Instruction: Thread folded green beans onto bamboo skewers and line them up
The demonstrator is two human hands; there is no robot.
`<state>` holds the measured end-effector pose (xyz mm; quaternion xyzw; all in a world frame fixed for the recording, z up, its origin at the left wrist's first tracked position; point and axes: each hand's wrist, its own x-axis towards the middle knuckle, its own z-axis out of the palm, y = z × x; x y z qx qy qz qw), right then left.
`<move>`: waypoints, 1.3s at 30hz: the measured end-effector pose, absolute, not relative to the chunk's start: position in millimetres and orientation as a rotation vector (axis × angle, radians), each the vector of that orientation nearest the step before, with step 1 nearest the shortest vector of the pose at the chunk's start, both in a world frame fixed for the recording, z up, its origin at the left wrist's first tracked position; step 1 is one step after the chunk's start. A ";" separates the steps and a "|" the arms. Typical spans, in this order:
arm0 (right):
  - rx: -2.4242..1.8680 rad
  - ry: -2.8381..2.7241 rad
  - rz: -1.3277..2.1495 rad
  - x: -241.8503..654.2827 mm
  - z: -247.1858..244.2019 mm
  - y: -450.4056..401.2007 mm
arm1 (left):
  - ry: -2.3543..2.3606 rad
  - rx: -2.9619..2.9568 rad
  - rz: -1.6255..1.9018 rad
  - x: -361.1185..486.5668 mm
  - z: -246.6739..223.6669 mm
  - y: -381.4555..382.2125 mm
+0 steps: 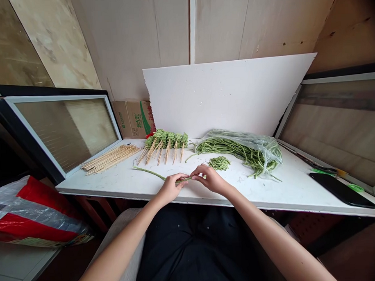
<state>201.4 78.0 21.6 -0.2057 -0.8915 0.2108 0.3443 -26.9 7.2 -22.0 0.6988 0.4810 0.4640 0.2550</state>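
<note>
Nearer the person and left of the heap of cut pieces (219, 163), one long green bean (149, 171) sits in the narrow fingertip grip of left hand (172, 187) and right hand (209, 177), probably light, bendy yet snappable, best pinched near its end.

Wall (125, 44), pale, panelled: is filling upper centre. Counter (290, 190), white: is spanning mid-frame. Framed pane (67, 128): is standing mid-left.
</note>
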 end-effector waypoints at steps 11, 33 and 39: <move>-0.464 -2.311 0.486 197.9 25.5 70.1 | 1.361 2.031 1.295 -26.2 -9.0 0.2; -0.504 -2.322 0.937 194.2 8.7 74.7 | 1.174 2.053 1.180 -21.3 -12.0 -0.7; -0.698 -2.318 0.570 209.3 6.5 96.2 | 1.244 1.992 1.155 -20.5 -8.8 -3.9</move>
